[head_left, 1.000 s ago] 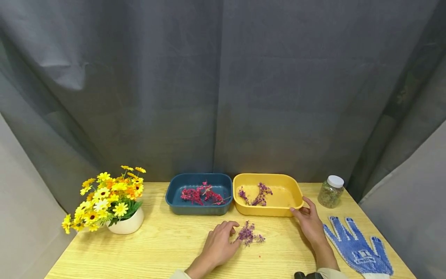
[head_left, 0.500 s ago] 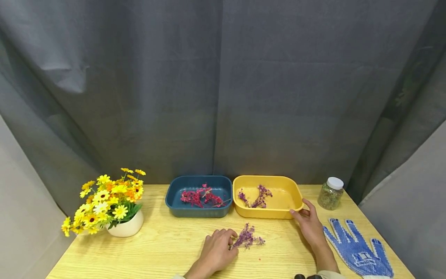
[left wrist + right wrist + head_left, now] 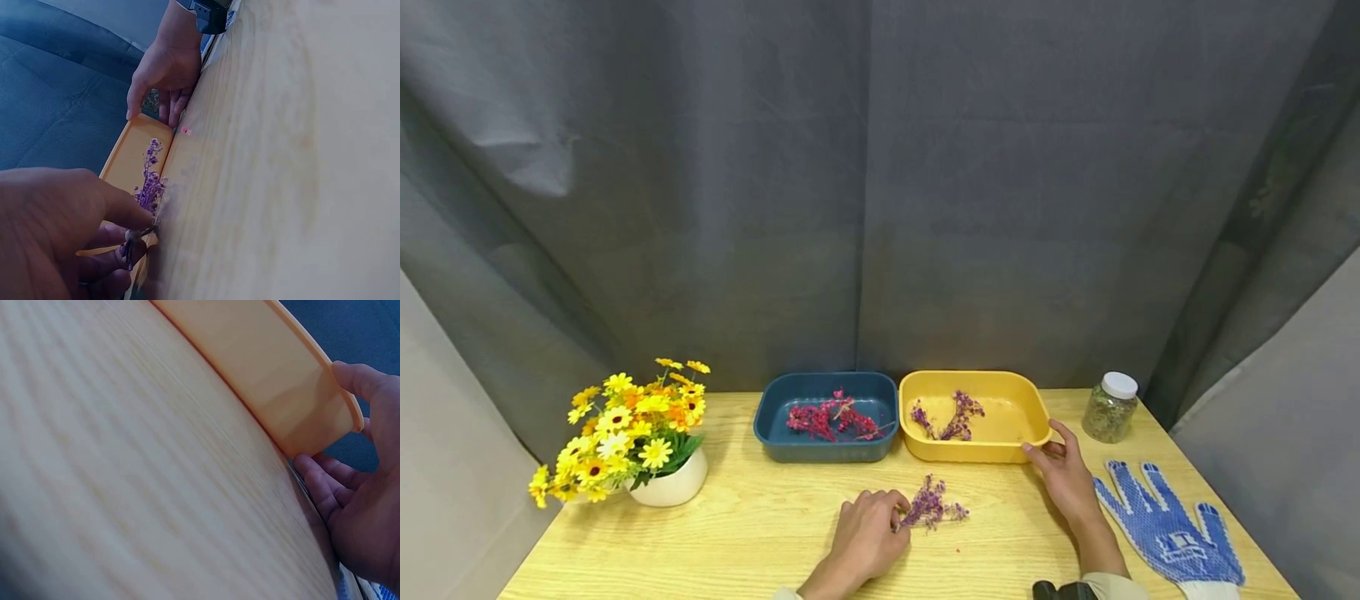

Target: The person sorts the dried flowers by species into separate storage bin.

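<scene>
A sprig of purple dried flowers (image 3: 927, 505) lies low over the table, its stem pinched between the thumb and fingers of my left hand (image 3: 868, 533). In the left wrist view the stem of the sprig (image 3: 150, 194) shows at the fingertips. My right hand (image 3: 1066, 479) grips the near right corner of a yellow tray (image 3: 973, 452). The right wrist view has the thumb on the rim of the tray (image 3: 281, 381) and the other fingers low against its outside. More purple sprigs (image 3: 957, 417) lie inside that tray.
Left of the yellow tray stands a dark blue tray (image 3: 827, 452) with red dried flowers (image 3: 831, 417). A lidded jar (image 3: 1110, 408) and a blue glove (image 3: 1176, 525) are at the right. Far left is a white pot (image 3: 672, 483) of yellow flowers (image 3: 625, 433). A grey curtain hangs behind.
My left hand has shifted slightly left and closed its fingers on the stem of the purple sprig. The right hand stays on the tray corner.
</scene>
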A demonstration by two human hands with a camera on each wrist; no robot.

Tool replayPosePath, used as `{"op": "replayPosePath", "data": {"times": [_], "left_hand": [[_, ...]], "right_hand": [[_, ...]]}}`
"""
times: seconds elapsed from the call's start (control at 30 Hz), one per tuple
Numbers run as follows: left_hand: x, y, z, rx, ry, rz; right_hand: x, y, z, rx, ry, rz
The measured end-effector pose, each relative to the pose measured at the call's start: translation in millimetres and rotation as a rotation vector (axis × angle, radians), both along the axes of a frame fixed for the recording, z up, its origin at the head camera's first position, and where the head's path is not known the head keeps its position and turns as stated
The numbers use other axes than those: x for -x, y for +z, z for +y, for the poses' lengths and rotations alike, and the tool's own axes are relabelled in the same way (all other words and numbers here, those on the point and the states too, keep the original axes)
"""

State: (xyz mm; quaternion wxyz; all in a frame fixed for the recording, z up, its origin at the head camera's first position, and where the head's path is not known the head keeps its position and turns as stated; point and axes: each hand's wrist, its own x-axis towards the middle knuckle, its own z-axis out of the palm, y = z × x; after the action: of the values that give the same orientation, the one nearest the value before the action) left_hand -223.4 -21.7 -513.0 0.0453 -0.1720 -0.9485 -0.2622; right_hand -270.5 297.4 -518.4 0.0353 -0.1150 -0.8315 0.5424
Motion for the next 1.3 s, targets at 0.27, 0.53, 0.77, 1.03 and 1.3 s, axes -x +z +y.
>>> {"op": "replayPosePath", "data": {"times": [0.27, 0.53, 0.77, 1.03, 1.3], "left_hand": [[1.2, 1.3, 1.0, -0.028, 0.012, 0.057], [3.3, 1.0, 5.1, -0.068, 0.051, 0.201], [4.4, 4.7, 9.2, -0.119, 0.055, 0.363], [12.1, 13.2, 15.4, -0.129, 0.032, 0.419], [32.2, 20.0, 19.5, -0.099, 0.023, 0.452]], "right_hand": [[-1.4, 2.6, -1.5, 0.014, -0.005, -0.006], [-2.0, 4.3, -2.4, 0.032, -0.002, -0.014], [-0.6, 2.2, -1.4, 0.027, -0.009, -0.017], [-0.3, 1.0, -1.8, 0.022, -0.019, -0.022], [-0.1, 2.9, -1.7, 0.011, -0.027, -0.024]]}}
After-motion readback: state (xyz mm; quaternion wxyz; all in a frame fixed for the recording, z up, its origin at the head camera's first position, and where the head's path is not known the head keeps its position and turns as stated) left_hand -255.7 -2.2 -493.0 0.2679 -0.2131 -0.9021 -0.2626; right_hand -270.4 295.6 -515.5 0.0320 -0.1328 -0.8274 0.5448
